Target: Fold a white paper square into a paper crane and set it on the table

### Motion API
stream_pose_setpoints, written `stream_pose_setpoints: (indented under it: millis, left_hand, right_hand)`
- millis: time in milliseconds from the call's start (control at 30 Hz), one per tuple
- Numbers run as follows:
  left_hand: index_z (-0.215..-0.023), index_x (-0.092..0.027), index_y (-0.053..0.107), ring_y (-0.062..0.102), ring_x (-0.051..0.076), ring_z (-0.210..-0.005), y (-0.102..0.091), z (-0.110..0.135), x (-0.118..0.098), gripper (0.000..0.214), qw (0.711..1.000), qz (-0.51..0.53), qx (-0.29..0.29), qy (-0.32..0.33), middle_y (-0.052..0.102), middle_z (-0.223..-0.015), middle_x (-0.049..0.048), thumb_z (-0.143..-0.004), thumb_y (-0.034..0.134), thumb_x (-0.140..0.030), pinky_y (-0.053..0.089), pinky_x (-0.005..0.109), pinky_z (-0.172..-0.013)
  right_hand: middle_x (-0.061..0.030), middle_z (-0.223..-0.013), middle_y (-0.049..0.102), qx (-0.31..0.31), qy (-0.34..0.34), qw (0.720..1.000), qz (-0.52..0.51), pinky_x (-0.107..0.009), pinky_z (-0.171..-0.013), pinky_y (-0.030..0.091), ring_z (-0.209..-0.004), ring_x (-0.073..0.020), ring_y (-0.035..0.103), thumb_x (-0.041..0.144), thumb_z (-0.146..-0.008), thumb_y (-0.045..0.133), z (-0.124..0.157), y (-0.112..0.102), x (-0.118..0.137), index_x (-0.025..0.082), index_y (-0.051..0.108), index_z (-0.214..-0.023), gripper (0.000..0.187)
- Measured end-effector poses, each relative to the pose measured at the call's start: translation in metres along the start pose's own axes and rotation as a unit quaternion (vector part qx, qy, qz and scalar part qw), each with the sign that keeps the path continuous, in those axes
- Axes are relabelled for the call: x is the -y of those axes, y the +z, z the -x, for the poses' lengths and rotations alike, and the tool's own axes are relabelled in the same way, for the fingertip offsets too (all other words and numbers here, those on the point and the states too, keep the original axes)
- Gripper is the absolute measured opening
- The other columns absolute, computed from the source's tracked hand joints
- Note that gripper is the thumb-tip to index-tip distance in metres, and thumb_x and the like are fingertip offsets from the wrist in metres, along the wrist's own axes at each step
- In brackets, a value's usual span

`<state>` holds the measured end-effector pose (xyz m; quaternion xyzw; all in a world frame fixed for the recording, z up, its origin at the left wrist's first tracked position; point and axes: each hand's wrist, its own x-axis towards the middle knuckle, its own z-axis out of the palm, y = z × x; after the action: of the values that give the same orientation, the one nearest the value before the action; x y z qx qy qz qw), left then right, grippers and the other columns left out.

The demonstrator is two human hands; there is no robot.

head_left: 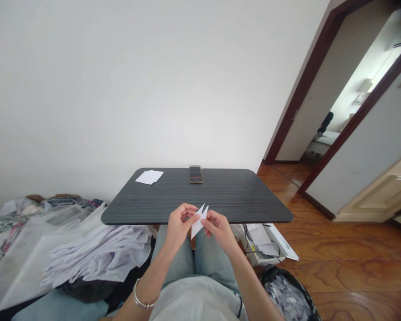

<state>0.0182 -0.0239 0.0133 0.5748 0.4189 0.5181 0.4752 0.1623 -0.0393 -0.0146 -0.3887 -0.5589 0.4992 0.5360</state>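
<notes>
A small folded piece of white paper [196, 228], with two pointed tips at its top, is held between my two hands at the near edge of the dark table [167, 198]. My left hand [181, 223] pinches its left side between thumb and fingers. On the right side, my right hand [218, 226] grips it the same way, thumb on the near face. A few white paper sheets [149, 177] lie at the table's far left corner. Near the back edge, a phone [196, 174] rests on the tabletop.
White cloth or paper [100, 254] is piled at the left. Under the table's right side stands a white box [263, 243] with cables and papers. A black-lined bin [289, 294] of scraps sits at the lower right. The wall [153, 89] rises behind the table.
</notes>
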Motion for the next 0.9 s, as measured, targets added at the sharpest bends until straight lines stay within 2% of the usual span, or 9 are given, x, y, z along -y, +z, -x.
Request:
stream_pose_setpoints:
  millis: [200, 333, 433, 533, 633, 900]
  left_hand:
    - [-0.086, -0.014, 0.058, 0.060, 0.013, -0.064, 0.002, 0.001, -0.002, 0.030, 0.996, 0.055, 0.055, -0.039, 0.066, -0.074, 0.0031, -0.063, 0.072, -0.028, 0.044, 0.023, -0.059]
    - [-0.088, -0.014, 0.057, 0.058, 0.012, -0.059, 0.003, 0.002, -0.003, 0.033, 0.994, 0.077, 0.058, -0.048, 0.063, -0.069, 0.0005, -0.064, 0.072, -0.030, 0.042, 0.022, -0.056]
    - [-0.090, -0.014, 0.057, 0.056, 0.011, -0.058, 0.002, 0.003, -0.004, 0.034, 0.992, 0.094, 0.066, -0.055, 0.062, -0.067, -0.0006, -0.065, 0.072, -0.031, 0.040, 0.021, -0.054]
    - [-0.092, -0.015, 0.057, 0.054, 0.010, -0.055, 0.002, 0.003, -0.004, 0.036, 0.989, 0.107, 0.082, -0.068, 0.060, -0.064, -0.0025, -0.064, 0.073, -0.031, 0.038, 0.020, -0.052]
    - [-0.094, -0.015, 0.056, 0.054, 0.010, -0.055, 0.002, 0.005, -0.005, 0.040, 0.985, 0.111, 0.100, -0.083, 0.060, -0.064, -0.0028, -0.063, 0.074, -0.031, 0.038, 0.020, -0.053]
    - [-0.099, -0.016, 0.053, 0.053, 0.009, -0.054, 0.003, 0.007, -0.010, 0.044, 0.981, 0.113, 0.136, -0.085, 0.058, -0.064, -0.0040, -0.063, 0.074, -0.031, 0.037, 0.020, -0.052]
  right_hand:
    - [0.0053, -0.050, 0.049, -0.005, -0.008, 1.000, 0.012, -0.020, -0.042, 0.036, -0.042, -0.0081, 0.044, 0.048, -0.073, 0.063, 0.002, 0.002, 0.002, 0.018, 0.052, -0.066, 0.033]
    - [0.0036, -0.050, 0.051, -0.014, -0.016, 0.999, 0.024, -0.020, -0.043, 0.037, -0.043, -0.0088, 0.046, 0.049, -0.076, 0.060, 0.002, 0.001, 0.003, 0.018, 0.054, -0.063, 0.034]
    - [0.0020, -0.058, 0.054, -0.044, -0.046, 0.998, 0.006, -0.019, -0.042, 0.037, -0.047, -0.0094, 0.048, 0.046, -0.079, 0.057, 0.002, -0.002, 0.004, 0.018, 0.057, -0.074, 0.028]
    - [0.0018, -0.068, 0.054, -0.069, -0.072, 0.995, -0.008, -0.019, -0.041, 0.038, -0.051, -0.0096, 0.049, 0.040, -0.076, 0.062, 0.001, -0.004, 0.006, 0.021, 0.058, -0.089, 0.023]
    - [0.0018, -0.070, 0.053, -0.063, -0.083, 0.994, -0.017, -0.018, -0.041, 0.037, -0.052, -0.0092, 0.048, 0.036, -0.076, 0.063, 0.000, -0.007, 0.009, 0.021, 0.058, -0.091, 0.022]
    - [0.0040, -0.055, 0.047, -0.011, -0.059, 0.998, -0.006, -0.019, -0.041, 0.034, -0.047, -0.0092, 0.042, 0.038, -0.077, 0.061, 0.002, -0.013, 0.017, 0.019, 0.058, -0.074, 0.020]
